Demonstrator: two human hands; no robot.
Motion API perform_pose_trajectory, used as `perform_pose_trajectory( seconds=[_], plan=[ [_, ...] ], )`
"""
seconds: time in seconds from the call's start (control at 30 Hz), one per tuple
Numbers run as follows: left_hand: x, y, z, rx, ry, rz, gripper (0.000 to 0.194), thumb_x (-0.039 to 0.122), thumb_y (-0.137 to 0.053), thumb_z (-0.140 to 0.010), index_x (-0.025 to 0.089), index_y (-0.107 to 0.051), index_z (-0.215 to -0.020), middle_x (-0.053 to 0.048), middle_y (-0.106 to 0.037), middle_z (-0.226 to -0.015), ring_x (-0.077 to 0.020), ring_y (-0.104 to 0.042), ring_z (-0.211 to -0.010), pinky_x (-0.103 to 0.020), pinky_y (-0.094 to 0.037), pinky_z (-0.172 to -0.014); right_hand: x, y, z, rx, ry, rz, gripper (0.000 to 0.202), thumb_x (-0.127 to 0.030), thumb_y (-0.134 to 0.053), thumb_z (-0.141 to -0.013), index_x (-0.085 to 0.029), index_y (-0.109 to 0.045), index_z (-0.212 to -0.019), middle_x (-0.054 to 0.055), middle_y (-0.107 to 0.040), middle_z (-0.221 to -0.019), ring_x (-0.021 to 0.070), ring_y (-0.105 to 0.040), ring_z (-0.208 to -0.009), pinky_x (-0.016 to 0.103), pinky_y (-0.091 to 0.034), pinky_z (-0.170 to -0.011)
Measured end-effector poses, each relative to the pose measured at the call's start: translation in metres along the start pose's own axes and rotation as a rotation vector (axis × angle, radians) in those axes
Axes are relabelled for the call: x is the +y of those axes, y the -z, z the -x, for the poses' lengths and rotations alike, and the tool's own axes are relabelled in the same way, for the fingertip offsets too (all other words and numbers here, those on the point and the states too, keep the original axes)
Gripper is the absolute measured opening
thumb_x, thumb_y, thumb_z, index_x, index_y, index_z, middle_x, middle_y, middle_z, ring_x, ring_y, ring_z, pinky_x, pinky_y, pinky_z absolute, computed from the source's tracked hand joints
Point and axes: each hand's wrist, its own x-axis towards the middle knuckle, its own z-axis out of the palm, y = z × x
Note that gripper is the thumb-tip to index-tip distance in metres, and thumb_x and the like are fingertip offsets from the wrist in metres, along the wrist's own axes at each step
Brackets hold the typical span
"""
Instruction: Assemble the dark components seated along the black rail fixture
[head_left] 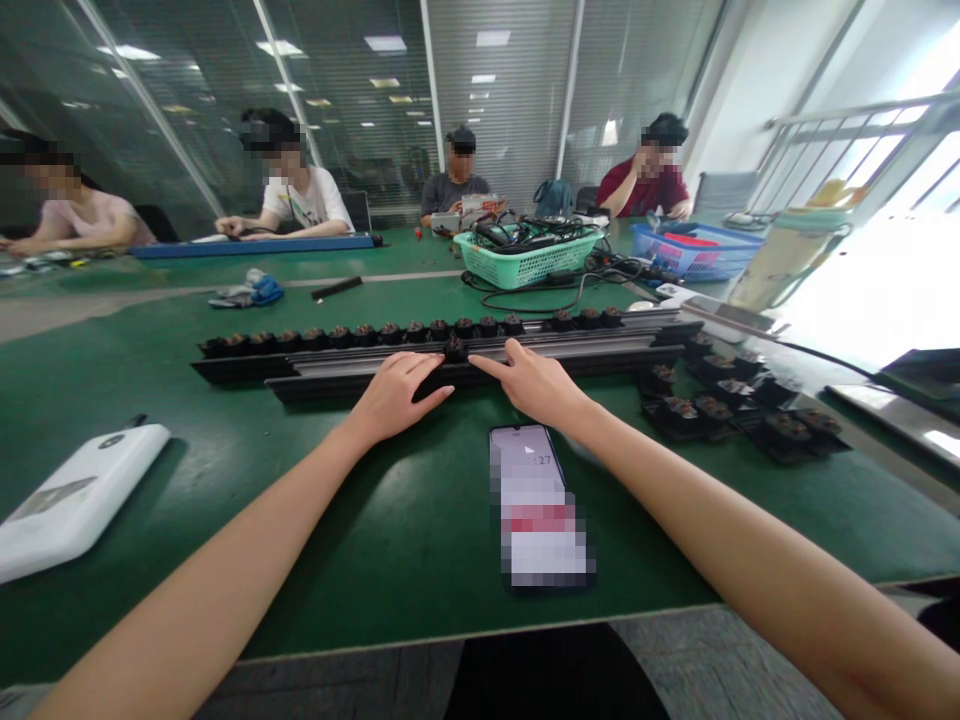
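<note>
A small black socket-like module [454, 349] with brownish metal parts on top sits on the front black rail [322, 388]. From the left, my left hand [396, 395] reaches it with outstretched fingertips, the thumb apart. My right hand [541, 385] points its index finger at the module's right side, the other fingers bent. Neither hand wraps around the module, and exact contact is hard to make out. Just behind lies a second black rail [232, 370] with a row of similar modules [390, 334] along it.
More black modules [709, 408] stand at the right. A phone [536, 500] lies before me, a white device [82, 495] at left. Farther back are a green basket [525, 266] of cables, a blue basket [697, 255], a blue-grey cloth bundle [251, 289] and several seated people.
</note>
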Motion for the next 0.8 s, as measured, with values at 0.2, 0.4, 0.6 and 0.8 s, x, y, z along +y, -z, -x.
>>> perform_pose_trajectory(
  seconds=[0.2,0.4,0.6,0.8],
  plan=[
    [0.0004,-0.0018,-0.0001,-0.006,0.003,0.009,0.067,0.065,-0.043,-0.098,0.016,-0.059,-0.142,-0.016,-0.063,-0.141,-0.0315,-0.057,-0.132,-0.051,-0.039,-0.117,-0.0022,-0.004,-0.0008,-0.02,-0.025,-0.017,0.07,-0.012,-0.032,-0.101,-0.041,-0.025,-0.164,0.017,-0.044,-0.144,0.0281,-0.055,-0.12,0.033,-0.05,-0.084],
    [0.001,-0.0022,-0.0002,-0.012,-0.003,0.004,0.07,0.065,-0.043,-0.098,0.013,-0.058,-0.142,-0.017,-0.063,-0.142,-0.0312,-0.055,-0.134,-0.05,-0.038,-0.118,-0.0025,-0.0055,-0.0013,-0.018,-0.034,-0.043,0.07,-0.013,-0.033,-0.101,-0.043,-0.025,-0.164,0.016,-0.043,-0.145,0.0279,-0.055,-0.122,0.034,-0.051,-0.087],
    [0.0004,-0.0026,-0.0006,-0.013,-0.001,0.014,0.07,0.066,-0.043,-0.098,0.015,-0.058,-0.143,-0.016,-0.062,-0.143,-0.0311,-0.055,-0.134,-0.051,-0.038,-0.118,-0.004,-0.0047,-0.0021,-0.022,-0.057,-0.036,0.068,-0.014,-0.033,-0.101,-0.043,-0.028,-0.163,0.016,-0.042,-0.147,0.028,-0.055,-0.123,0.034,-0.051,-0.088],
    [-0.0007,-0.0043,-0.0002,-0.021,-0.009,-0.007,0.069,0.066,-0.042,-0.098,0.018,-0.055,-0.146,-0.015,-0.061,-0.145,-0.03,-0.055,-0.135,-0.05,-0.035,-0.119,-0.0064,-0.0016,-0.0021,-0.022,-0.071,-0.008,0.065,-0.016,-0.03,-0.102,-0.042,-0.03,-0.162,0.017,-0.045,-0.143,0.028,-0.057,-0.12,0.034,-0.052,-0.085]
  ],
)
